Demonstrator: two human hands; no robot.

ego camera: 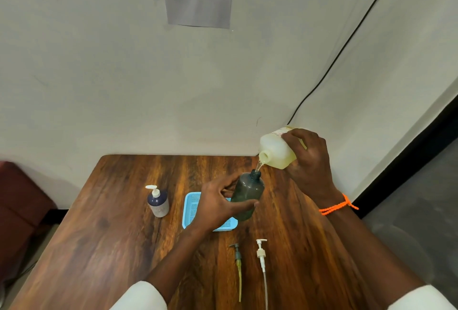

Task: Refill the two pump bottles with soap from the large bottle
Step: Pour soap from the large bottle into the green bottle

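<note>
While the right hand [308,158] grips a tilted large bottle [278,151] above a wooden table [111,235], pale yellow soap streams into the open neck of a dark green bottle [247,194], held around its body by the left hand [218,205] over a blue tray [192,206]. A capped pump bottle [158,201] stands left; two removed pumps, one green [238,257] and one white [261,252], lie nearer the person.

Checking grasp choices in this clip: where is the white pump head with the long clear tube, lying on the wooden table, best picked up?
Grip the white pump head at its collar, just below the nozzle, coming from above with fingers on either side. It lies flat, nozzle away from the person; the thin clear tube would probably flex, and the collar looks like its widest, stiffest part. The dark green pump head lies apart on its left.
</note>
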